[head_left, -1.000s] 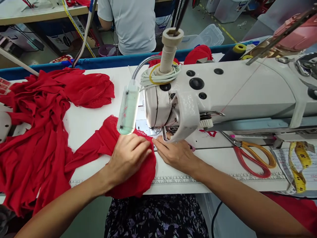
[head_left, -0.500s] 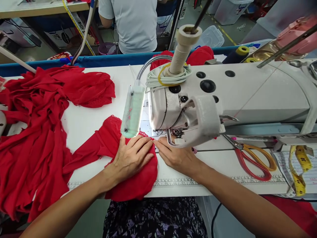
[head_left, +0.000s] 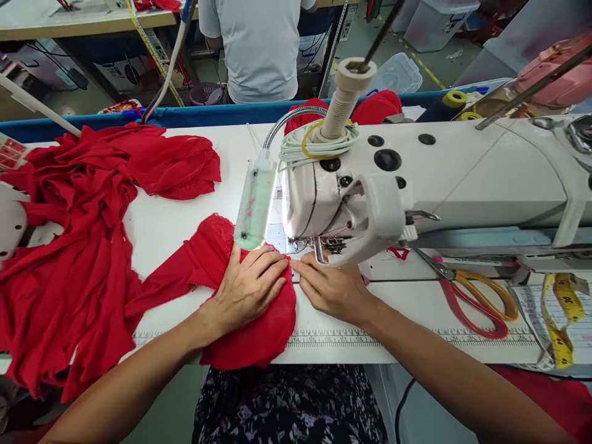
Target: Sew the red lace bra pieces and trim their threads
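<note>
My left hand (head_left: 252,283) lies flat on a red fabric piece (head_left: 272,333) with a lace edge, its fingers stretched toward the needle area. At the right edge of that piece, my right hand (head_left: 335,287) pinches the fabric between its fingertips; its thumb is hidden. Just beyond the fingers is the head of a white sewing machine (head_left: 342,209), its presser foot partly covered by the guard. A lit lamp (head_left: 254,203) on a bendy metal neck hangs over the left fingertips. From the piece, a narrow red strip runs left toward a heap of red fabric (head_left: 83,246).
Right of the machine head lie orange-and-red-handled scissors (head_left: 478,302) and a yellow tape measure (head_left: 562,314) on papers. A printed ruler (head_left: 333,338) follows the table's front edge. Behind the blue table rim (head_left: 185,115) sits a person in a grey shirt (head_left: 259,49).
The whole view has shifted slightly. Both hands stay at about the same spot on the fabric, and the right fingers look a little more bent. More of a small red scrap shows behind the guard.
</note>
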`<state>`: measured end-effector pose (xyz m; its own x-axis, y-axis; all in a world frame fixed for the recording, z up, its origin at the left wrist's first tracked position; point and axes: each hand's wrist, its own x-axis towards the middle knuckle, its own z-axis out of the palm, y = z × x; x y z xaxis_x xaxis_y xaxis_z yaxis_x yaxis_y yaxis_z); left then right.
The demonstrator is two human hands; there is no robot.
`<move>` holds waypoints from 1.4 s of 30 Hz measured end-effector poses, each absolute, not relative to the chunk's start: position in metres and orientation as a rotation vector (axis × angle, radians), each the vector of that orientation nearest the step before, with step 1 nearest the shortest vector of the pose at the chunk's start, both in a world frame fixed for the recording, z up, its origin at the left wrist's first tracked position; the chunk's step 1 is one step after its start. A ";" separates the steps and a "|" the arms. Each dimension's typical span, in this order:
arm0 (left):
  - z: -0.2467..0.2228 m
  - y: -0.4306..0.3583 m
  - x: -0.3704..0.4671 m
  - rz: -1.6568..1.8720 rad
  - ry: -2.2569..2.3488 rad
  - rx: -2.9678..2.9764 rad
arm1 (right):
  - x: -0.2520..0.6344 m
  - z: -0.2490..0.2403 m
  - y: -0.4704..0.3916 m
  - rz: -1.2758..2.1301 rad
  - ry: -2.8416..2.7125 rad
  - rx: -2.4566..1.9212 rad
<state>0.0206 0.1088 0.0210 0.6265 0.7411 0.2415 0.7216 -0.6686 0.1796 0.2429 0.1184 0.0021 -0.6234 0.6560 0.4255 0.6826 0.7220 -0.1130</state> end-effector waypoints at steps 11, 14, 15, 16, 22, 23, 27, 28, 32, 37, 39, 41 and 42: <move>0.018 0.112 0.020 0.537 1.204 2.775 | 0.236 0.012 0.118 0.021 -2.534 -1.027; 0.018 0.113 0.019 0.570 1.198 2.748 | 0.235 0.013 0.120 -0.003 -2.552 -0.958; 0.018 0.113 0.019 0.575 1.195 2.737 | 0.235 0.013 0.120 -0.003 -2.536 -0.946; 0.017 0.113 0.018 0.579 1.192 2.725 | 0.235 0.012 0.120 0.001 -2.516 -0.938; 0.022 0.113 0.017 0.565 1.192 2.626 | 0.233 0.010 0.119 -0.064 -2.504 -0.899; 0.025 0.114 0.017 0.553 1.197 2.603 | 0.233 0.010 0.119 -0.064 -2.504 -0.904; 0.034 0.119 0.020 0.552 1.239 2.520 | 0.234 0.011 0.119 0.004 -2.499 -0.955; 0.035 0.122 0.021 0.583 1.272 2.505 | 0.235 0.011 0.119 0.016 -2.498 -0.964; 0.032 0.132 0.025 0.692 1.385 2.478 | 0.235 0.011 0.118 0.005 -2.492 -0.966; 0.025 0.137 0.026 0.682 1.281 2.440 | 0.235 0.010 0.118 -0.005 -2.484 -0.985; 0.024 0.137 0.026 0.653 1.231 2.411 | 0.235 0.010 0.118 -0.018 -2.487 -0.992; 0.024 0.136 0.026 0.640 1.208 2.424 | 0.235 0.011 0.118 -0.030 -2.483 -1.007; 0.025 0.135 0.026 0.647 1.213 2.453 | 0.235 0.012 0.118 -0.032 -2.481 -1.015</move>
